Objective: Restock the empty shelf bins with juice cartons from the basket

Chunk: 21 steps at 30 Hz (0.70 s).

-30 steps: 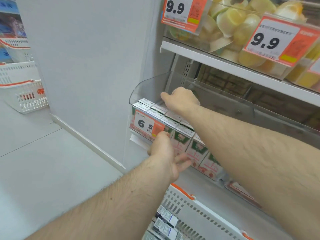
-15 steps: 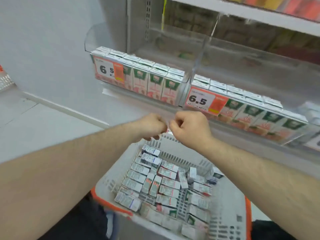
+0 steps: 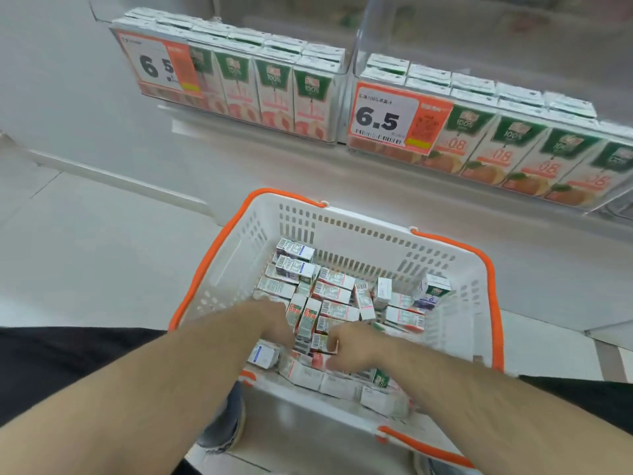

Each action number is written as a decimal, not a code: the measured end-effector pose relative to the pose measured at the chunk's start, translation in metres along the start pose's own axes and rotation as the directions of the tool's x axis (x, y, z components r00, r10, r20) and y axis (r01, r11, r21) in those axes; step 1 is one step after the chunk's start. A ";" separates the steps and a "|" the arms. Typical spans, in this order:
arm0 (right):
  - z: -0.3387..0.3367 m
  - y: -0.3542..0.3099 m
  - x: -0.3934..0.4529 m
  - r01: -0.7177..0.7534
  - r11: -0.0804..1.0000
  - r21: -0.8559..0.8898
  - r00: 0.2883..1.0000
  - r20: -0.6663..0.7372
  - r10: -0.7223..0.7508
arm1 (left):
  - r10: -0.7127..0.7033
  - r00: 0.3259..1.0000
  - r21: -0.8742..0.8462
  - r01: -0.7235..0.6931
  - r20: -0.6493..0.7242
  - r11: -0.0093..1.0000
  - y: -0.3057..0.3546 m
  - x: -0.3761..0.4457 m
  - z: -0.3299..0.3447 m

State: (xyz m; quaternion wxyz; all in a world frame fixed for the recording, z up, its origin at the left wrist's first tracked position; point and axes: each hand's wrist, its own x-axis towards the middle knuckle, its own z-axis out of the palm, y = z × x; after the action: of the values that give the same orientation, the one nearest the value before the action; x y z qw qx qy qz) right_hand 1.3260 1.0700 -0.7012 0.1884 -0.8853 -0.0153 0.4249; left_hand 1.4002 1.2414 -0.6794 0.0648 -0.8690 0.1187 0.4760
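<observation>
From the head view, a white basket (image 3: pixel 455 269) with orange handles is sitting on the floor in front of a low shelf (image 3: pixel 308 156). Lots of small juice cartons (image 3: pixel 334 296) are lying in it, mostly flat and jumbled, some on top of others. One carton (image 3: pixel 432 290) near the right wall is standing up and leaning a bit.

Both hands are reaching down into the basket, close together but not touching. The left hand (image 3: pixel 270 320) is lying on the cartons at the left side of the pile, with its fingers pointing down among them. The right hand (image 3: pixel 346 347) is resting on the cartons just beside it, with its fingers bent down into the pile. The fingertips are hiding behind the hands and the picture is blurry there, so I cannot tell if either hand is gripping a carton.

On the shelf, two clear bins are sitting side by side. The left bin (image 3: pixel 342 108) is holding rows of upright pink and green cartons, with a price tag (image 3: pixel 157 66) on its front. The right bin (image 3: pixel 359 39) is holding rows of orange and green cartons, and its price tag (image 3: pixel 387 118) is showing 6.5.

A shoe (image 3: pixel 226 426) is showing under the basket's near edge, beside the left arm.
</observation>
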 end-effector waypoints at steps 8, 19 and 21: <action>0.036 -0.018 0.027 -0.052 0.998 0.045 0.992 0.119 0.046 | -0.143 0.983 -0.062 0.151 0.119 0.987 -0.017 0.032 0.025; 0.032 -0.002 0.035 0.085 0.910 0.406 0.986 -0.166 -0.018 | 0.045 0.980 -0.969 0.186 0.195 0.160 -0.033 0.025 -0.002; 0.034 0.000 0.040 0.004 0.822 0.569 0.988 -0.131 0.086 | 0.115 0.972 -0.978 0.205 0.207 0.026 -0.031 0.021 -0.008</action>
State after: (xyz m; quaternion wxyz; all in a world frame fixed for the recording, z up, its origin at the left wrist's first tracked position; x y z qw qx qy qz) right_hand 1.3254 1.0885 -0.7502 0.4344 -0.8189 0.1453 0.3458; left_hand 1.4257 1.2666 -0.6926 -0.5312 -0.6086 -0.2829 0.5171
